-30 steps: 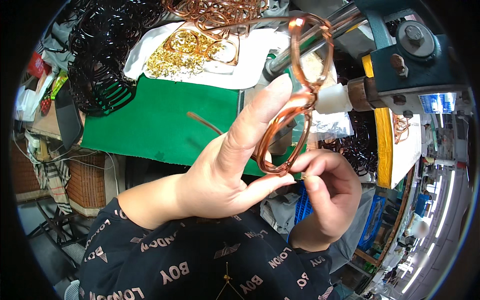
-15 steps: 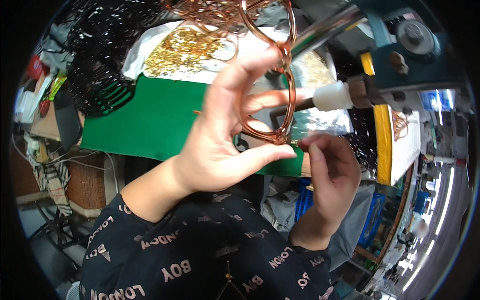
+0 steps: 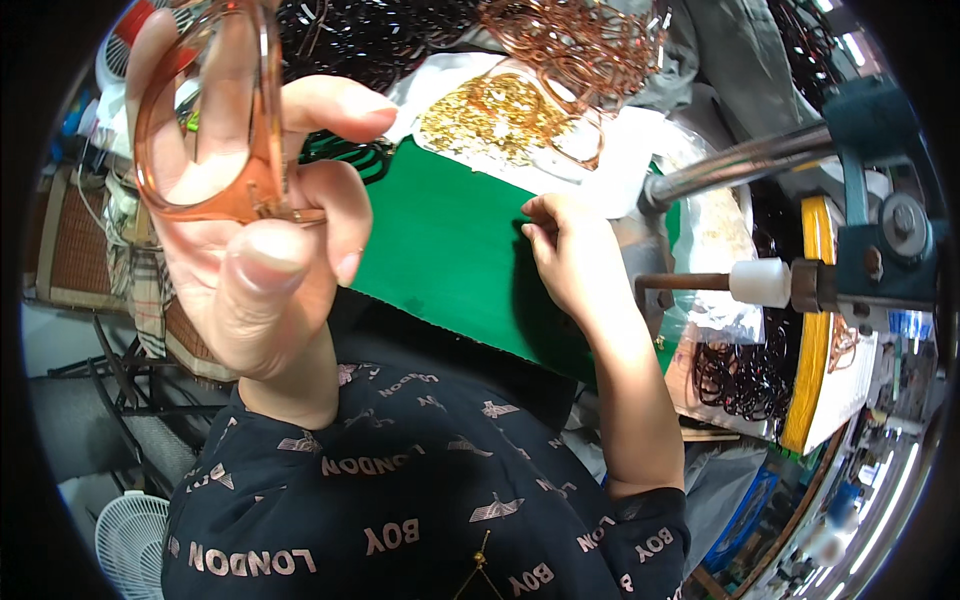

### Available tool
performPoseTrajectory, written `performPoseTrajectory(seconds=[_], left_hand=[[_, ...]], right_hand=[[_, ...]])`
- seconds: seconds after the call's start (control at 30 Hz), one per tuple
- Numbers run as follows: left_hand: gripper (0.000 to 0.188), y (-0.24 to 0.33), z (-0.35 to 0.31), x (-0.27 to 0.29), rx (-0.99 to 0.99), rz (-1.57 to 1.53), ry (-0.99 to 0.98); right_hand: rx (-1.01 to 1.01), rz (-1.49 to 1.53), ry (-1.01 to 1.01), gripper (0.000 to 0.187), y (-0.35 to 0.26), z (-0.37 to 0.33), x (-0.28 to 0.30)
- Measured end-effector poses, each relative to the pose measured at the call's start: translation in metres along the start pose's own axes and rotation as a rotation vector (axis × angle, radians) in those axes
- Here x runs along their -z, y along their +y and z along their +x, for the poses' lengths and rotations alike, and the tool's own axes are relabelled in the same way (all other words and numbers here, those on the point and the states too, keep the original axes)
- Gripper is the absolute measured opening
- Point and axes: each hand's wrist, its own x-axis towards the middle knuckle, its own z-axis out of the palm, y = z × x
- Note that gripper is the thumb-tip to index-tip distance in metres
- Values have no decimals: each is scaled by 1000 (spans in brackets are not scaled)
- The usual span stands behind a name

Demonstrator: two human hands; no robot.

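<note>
At the upper left, close to the camera, my left hand holds up a translucent amber-brown eyeglass frame. Its thumb and fingers curl around the lower part, and one rim runs out past the top of the picture. Over the green mat, my right hand has its thumb and fingertips pinched together. Whatever sits in that pinch, if anything, is too small to make out. Just beyond the fingertips lies a heap of small gold-coloured pieces on a white sheet.
Piles of brown frames and black frames fill the back. A dark green bench machine with a white plastic tip juts in from the right, near a clear plastic bag. A white fan stands at lower left.
My left hand has gone left and nearer the camera with the eyeglass frame. My right hand has moved forward over the green mat toward the gold pieces. The view has shifted.
</note>
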Motion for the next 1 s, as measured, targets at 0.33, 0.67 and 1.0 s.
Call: performPoseTrajectory(seconds=[0.33, 0.67, 1.0], left_hand=[[89, 3, 1, -4, 185, 143, 301], [97, -18, -14, 24, -2, 143, 67], [85, -23, -10, -23, 161, 278, 248]], right_hand=[[52, -172, -25, 25, -5, 17, -21], [130, -250, -97, 35, -22, -10, -11], [-347, 19, 421, 9, 5, -122, 98]])
